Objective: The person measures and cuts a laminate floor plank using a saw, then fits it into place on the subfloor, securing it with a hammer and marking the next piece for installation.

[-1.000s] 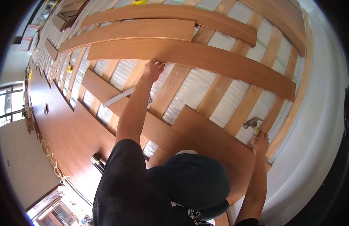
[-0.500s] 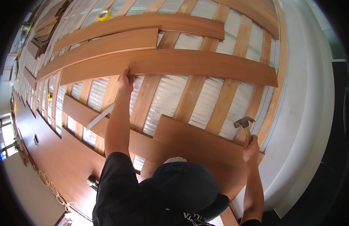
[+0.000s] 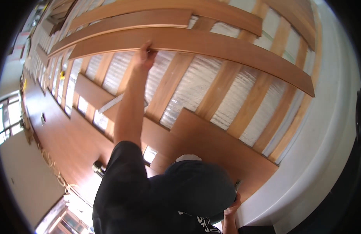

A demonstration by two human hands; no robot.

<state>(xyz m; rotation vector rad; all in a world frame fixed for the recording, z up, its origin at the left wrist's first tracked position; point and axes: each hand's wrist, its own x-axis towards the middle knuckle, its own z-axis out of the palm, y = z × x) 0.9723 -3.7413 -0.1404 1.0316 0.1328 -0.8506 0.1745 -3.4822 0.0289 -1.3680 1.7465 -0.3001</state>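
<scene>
The room has a floor half covered; at the left a glossy reddish-brown wooden floor [image 3: 63, 124] is seen, and beside it pale wooden battens [image 3: 219, 91] lie in rows with crinkled silver foil [image 3: 196, 78] between them; a smooth white ledge [image 3: 305, 163] curves along the right side. Of writing, there are only white letter-like marks [image 3: 206, 225] on the black short-sleeved shirt [image 3: 126, 175]; they are partly cut by the lower edge, and I cannot read them surely.

The long flat brown wooden plank [image 3: 204, 43] lies across the battens, in front of the person; its long axis runs from left to right, crossing the battens, and its right end points toward the white ledge and comes lower in the view; its bent look is from the lens. The left hand [image 3: 146, 56] is at its near long edge, left of the middle, with the fingers clamped on this edge. The right hand [image 3: 232, 206] is low, beside the dark cloth cap [image 3: 200, 187]; its fingers are closed around a hammer with grey metal head [image 3: 238, 185], which the cap partly hides.

Behind the plank lies a shorter brown plank [image 3: 122, 31], almost parallel; a flat silver metal rule [image 3: 110, 103] lies slanting near the left forearm.
</scene>
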